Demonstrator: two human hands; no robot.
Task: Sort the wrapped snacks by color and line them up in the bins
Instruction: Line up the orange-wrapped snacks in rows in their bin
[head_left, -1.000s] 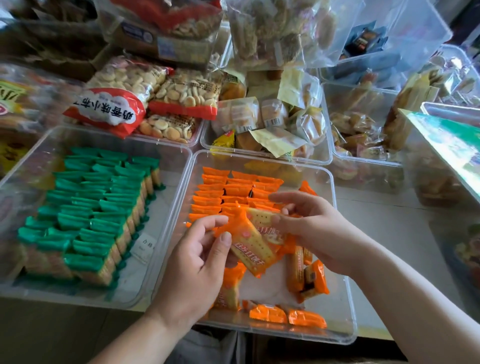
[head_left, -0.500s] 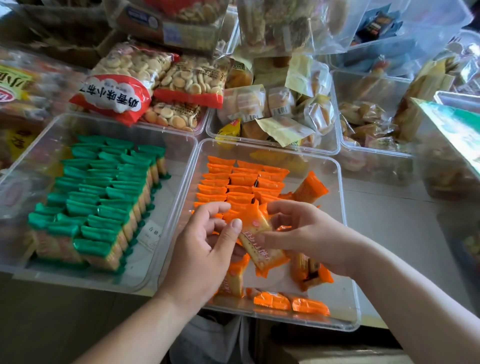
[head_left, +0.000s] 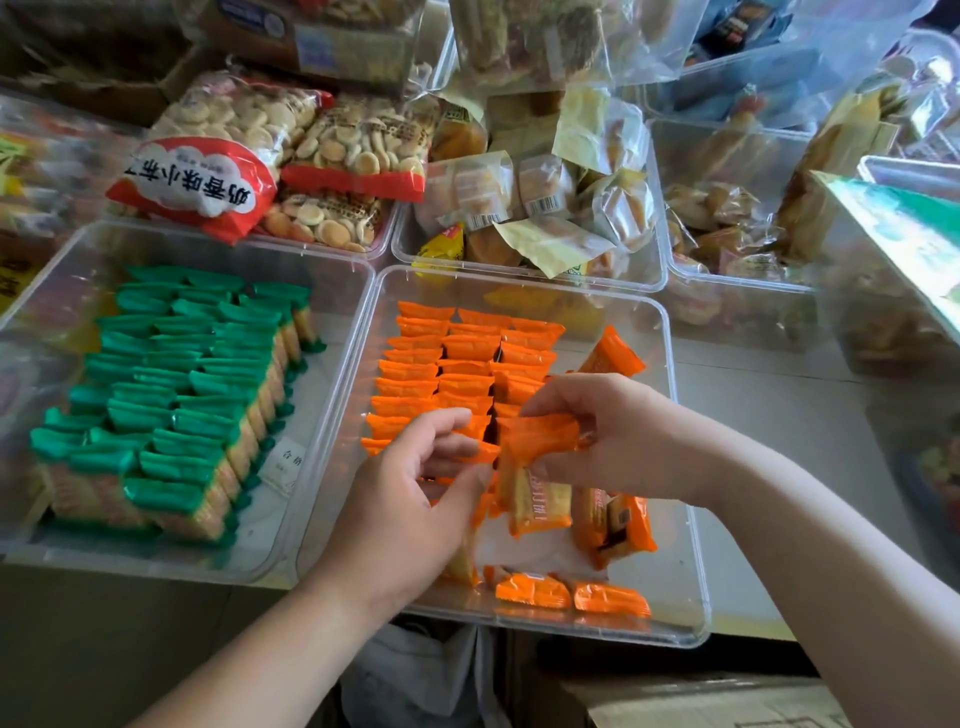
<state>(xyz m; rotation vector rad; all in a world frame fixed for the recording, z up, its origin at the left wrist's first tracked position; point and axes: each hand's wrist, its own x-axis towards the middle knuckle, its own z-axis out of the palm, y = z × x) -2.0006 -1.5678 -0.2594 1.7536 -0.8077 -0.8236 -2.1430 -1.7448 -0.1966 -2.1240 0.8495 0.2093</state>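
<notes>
A clear bin (head_left: 691, 587) in the middle holds orange wrapped snacks in three upright rows (head_left: 457, 358) at its far half. My right hand (head_left: 618, 436) pinches the top of one orange snack pack (head_left: 537, 478), which hangs upright at the near end of the rows. My left hand (head_left: 410, 499) is beside it with curled fingers touching the row ends and the pack's left edge. Loose orange packs (head_left: 571, 592) lie at the bin's near edge, and one leans at the far right (head_left: 610, 353). The left bin (head_left: 337, 270) holds green wrapped snacks (head_left: 171, 395) in rows.
Bags of small round biscuits (head_left: 208, 176) and a bin of pale wrapped pastries (head_left: 545, 202) sit behind. More clear bins (head_left: 727, 197) with snacks stand at the back right. A green-lidded box (head_left: 904, 234) is at the right edge. A cardboard box (head_left: 717, 701) lies below the table.
The orange pack has been turned from flat to upright and lowered toward the end of the rows. Both hands moved down and slightly forward with it.
</notes>
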